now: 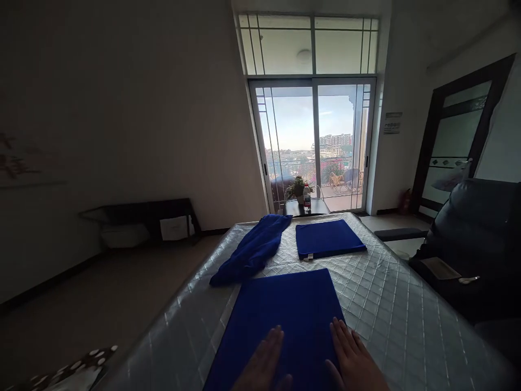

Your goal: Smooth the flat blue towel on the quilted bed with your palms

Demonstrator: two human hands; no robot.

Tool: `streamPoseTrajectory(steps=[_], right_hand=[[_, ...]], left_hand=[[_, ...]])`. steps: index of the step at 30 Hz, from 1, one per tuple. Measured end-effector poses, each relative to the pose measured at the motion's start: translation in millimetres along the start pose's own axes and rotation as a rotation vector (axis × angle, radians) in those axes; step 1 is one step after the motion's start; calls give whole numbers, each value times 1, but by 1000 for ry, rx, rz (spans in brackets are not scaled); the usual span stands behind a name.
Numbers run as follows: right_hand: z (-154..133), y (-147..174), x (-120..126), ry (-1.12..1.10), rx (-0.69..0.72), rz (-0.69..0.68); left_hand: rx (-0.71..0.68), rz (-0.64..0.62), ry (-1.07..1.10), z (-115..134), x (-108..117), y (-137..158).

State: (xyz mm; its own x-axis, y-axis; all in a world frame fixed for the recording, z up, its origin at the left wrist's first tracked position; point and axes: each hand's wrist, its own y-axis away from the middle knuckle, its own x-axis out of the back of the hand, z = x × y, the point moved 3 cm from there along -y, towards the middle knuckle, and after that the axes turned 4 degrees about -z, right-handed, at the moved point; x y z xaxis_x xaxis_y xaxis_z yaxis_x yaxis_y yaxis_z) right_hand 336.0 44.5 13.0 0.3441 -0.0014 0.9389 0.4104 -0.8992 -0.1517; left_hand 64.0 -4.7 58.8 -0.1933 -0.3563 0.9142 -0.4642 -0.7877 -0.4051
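A flat blue cloth (288,304) lies spread on the quilted silver table cover (382,282), straight in front of me. Over its lower left part is my left hand (262,361), a little blurred, fingers stretched out and holding nothing. My right hand (352,355) rests with straight fingers at the cloth's right edge, palm down, thumb apart. Beyond this cloth, a crumpled blue cloth (254,250) lies at the left. A neatly folded blue cloth (329,238) with a small white tag lies at the far right.
A plant pot and a bottle (306,198) stand on a small table (288,207) before the sliding glass door (313,141). At the right is a dark armchair (476,233) with a flat object on it. A low dark bench (150,220) stands along the left wall.
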Motion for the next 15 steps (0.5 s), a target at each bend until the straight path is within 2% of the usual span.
streamPoseTrajectory(steps=[3,5,7,11,15], right_hand=[[5,0,-9,44,22,41],[11,0,-16,90,73,88],[20,-2,-24,132,133,156],[37,-7,-34,184,229,266],[39,-7,-33,155,233,166]], left_hand=[[-221,-26,33,51,-10,-45],[-255,-28,65,74,-16,-72],[-248,-28,78,85,-23,-92],[-246,-4,51,82,-37,-97],[-175,-9,2,52,-38,-70]])
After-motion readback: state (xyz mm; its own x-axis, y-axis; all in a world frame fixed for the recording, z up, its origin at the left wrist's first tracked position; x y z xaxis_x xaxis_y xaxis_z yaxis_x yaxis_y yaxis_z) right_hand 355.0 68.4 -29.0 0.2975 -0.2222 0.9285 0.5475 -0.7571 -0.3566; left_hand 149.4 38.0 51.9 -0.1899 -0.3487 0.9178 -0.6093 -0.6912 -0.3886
